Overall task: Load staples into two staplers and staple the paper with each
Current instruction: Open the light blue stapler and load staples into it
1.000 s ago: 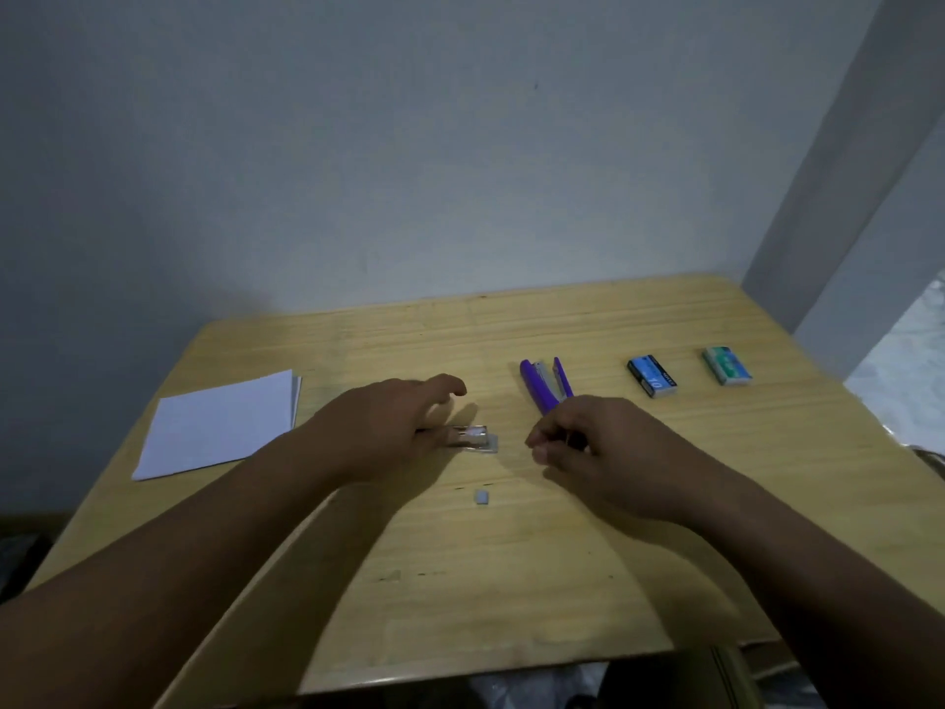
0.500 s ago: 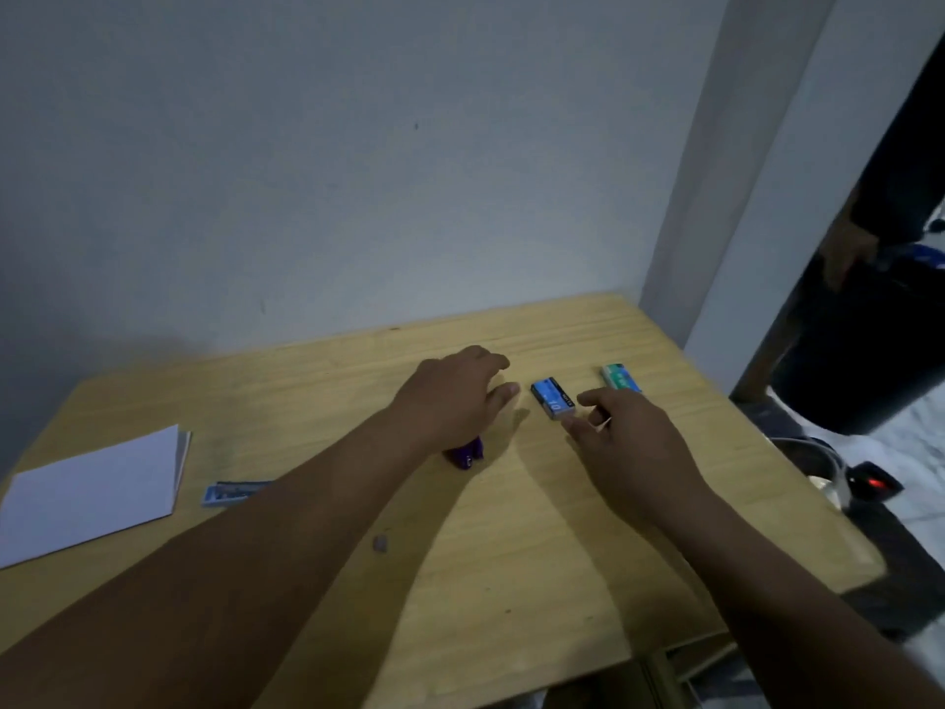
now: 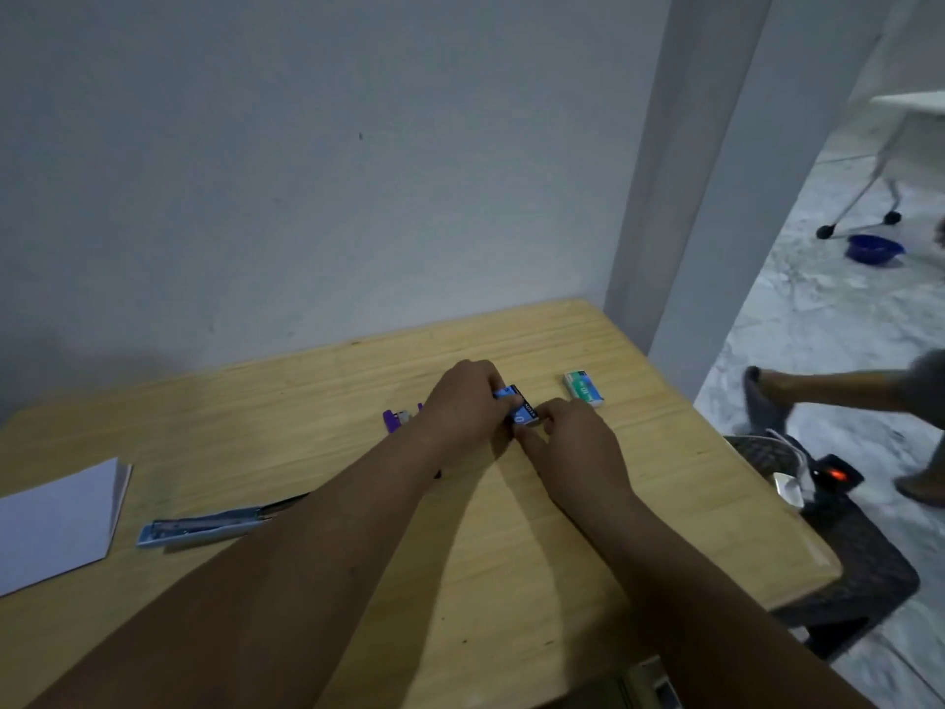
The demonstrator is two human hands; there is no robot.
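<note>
the blue staple box is lying on the table, long axis running from far-left to near-right, between both hands. the left hand is clamping its far end, the right hand its near end. half a second ago neither hand was touching it.

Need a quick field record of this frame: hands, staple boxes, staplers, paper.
left hand: gripping the blue staple box from its left side
right hand: fingers on the same box from the near right
green staple box: lying on the table, untouched, right of the hands
blue stapler: lying opened out flat, left of the forearms
purple stapler: partly hidden behind the left hand
paper: stack at the table's left edge
</note>
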